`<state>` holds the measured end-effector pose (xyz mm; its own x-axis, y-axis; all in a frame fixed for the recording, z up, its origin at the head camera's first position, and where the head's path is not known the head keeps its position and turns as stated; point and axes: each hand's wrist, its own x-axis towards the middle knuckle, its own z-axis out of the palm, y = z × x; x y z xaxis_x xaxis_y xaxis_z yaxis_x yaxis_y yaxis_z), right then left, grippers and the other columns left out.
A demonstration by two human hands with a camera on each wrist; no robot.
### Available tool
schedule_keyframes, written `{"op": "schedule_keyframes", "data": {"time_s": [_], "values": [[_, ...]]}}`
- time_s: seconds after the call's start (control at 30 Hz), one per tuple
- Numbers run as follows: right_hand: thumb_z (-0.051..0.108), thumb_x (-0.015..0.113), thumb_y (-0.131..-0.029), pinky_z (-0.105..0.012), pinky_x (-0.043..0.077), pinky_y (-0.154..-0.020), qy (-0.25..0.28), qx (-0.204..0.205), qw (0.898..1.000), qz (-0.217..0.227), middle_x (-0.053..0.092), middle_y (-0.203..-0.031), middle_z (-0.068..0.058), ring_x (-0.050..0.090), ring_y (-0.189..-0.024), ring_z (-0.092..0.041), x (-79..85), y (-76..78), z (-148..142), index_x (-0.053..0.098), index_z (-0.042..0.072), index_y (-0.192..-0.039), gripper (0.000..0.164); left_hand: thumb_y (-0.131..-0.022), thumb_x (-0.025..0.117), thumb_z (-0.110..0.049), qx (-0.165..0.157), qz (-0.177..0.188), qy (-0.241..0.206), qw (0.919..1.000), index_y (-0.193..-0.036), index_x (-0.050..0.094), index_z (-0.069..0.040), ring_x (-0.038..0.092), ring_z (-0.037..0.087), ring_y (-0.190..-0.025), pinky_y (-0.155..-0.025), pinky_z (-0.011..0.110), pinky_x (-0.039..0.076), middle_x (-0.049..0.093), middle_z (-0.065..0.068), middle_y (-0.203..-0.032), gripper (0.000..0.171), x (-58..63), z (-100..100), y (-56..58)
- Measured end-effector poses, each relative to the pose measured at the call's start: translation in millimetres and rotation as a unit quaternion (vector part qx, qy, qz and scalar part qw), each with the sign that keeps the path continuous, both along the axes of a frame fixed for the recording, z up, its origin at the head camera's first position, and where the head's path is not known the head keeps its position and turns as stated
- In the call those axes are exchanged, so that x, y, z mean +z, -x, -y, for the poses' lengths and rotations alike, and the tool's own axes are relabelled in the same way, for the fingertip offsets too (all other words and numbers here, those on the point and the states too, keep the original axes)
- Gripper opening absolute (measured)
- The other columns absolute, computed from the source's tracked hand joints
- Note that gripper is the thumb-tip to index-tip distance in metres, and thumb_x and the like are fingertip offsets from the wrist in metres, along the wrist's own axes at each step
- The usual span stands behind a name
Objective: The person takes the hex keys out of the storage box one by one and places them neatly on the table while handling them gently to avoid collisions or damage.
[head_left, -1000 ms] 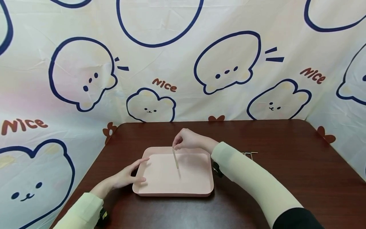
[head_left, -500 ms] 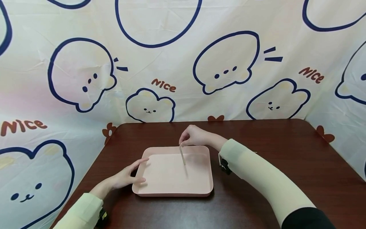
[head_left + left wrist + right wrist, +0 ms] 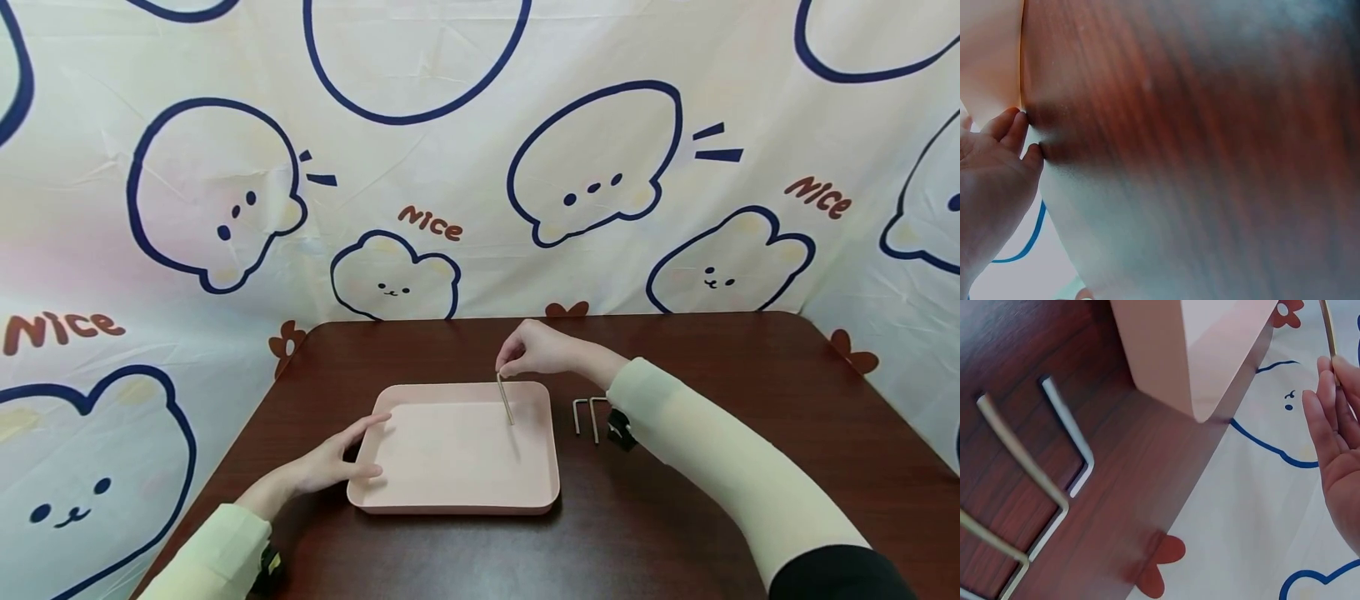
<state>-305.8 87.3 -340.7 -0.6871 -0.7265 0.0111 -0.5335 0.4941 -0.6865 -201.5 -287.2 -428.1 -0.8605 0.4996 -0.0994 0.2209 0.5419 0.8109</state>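
A pink rectangular tray [image 3: 450, 479] lies on the dark wooden table. My left hand [image 3: 326, 462] rests at its left side, thumb and forefinger spread and fairly straight over the rim. My right hand [image 3: 546, 348] pinches a thin brass-coloured hex key [image 3: 506, 402] by its upper end, above the tray's right rear part. The key's long arm slants down over the tray. In the right wrist view the held hex key [image 3: 1329, 328] runs up out of the frame from my fingertips.
More L-shaped hex keys lie on the table right of the tray: a silver one [image 3: 1072, 425], a brass one [image 3: 1025, 456] and another brass one [image 3: 991, 534], the last partly cut off. A printed cloth [image 3: 480, 167] hangs behind the table.
My right hand has moved right and slightly back with the hex key, from the tray's middle toward its right side. Hex keys on the table have come into sight. My left hand stays put.
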Motion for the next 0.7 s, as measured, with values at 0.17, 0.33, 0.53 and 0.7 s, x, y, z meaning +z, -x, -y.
{"op": "schedule_keyframes", "data": {"time_s": [0.17,0.33,0.53,0.7], "values": [[0.008,0.072,-0.087,-0.026,0.049,-0.067,0.008,0.01,1.0,-0.003,0.071,-0.079,-0.001,0.06,-0.072,-0.009,-0.3,0.4,-13,0.076,0.007,-0.086,0.005,-0.087,0.075,-0.022,0.003,0.005,0.004,1.0,-0.15,0.03,-0.01,0.023,0.043,-0.138,-0.104,0.065,0.017,0.027,0.024,-0.152,0.079,-1.1,1,0.3],[0.008,0.072,-0.087,-0.027,0.047,-0.066,0.009,0.014,1.0,-0.001,0.071,-0.08,0.001,0.058,-0.073,-0.01,1.8,-0.6,-25,0.076,0.008,-0.086,0.004,-0.087,0.074,-0.024,0.003,0.005,0.005,1.0,-0.15,0.03,-0.011,0.023,0.043,-0.138,-0.104,0.065,0.017,0.027,0.025,-0.152,0.079,-2.3,1,0.6],[0.01,0.072,-0.088,-0.029,0.048,-0.068,0.002,0.001,1.0,0.003,0.071,-0.082,0.003,0.058,-0.074,-0.013,6.6,-4.5,-40,0.077,0.01,-0.087,0.004,-0.086,0.075,-0.024,0.001,0.0,0.003,1.0,-0.15,0.031,-0.012,0.024,0.042,-0.138,-0.105,0.064,0.018,0.028,0.023,-0.152,0.079,-2.4,0,0.7],[0.01,0.073,-0.088,-0.03,0.05,-0.069,0.005,-0.005,1.0,0.003,0.072,-0.083,0.001,0.06,-0.074,-0.017,7.8,-7.9,-54,0.077,0.01,-0.089,0.004,-0.087,0.074,-0.025,0.005,0.003,0.007,1.0,-0.151,0.03,-0.012,0.024,0.042,-0.138,-0.105,0.064,0.017,0.028,0.023,-0.152,0.079,-2.7,0,0.3]]}}
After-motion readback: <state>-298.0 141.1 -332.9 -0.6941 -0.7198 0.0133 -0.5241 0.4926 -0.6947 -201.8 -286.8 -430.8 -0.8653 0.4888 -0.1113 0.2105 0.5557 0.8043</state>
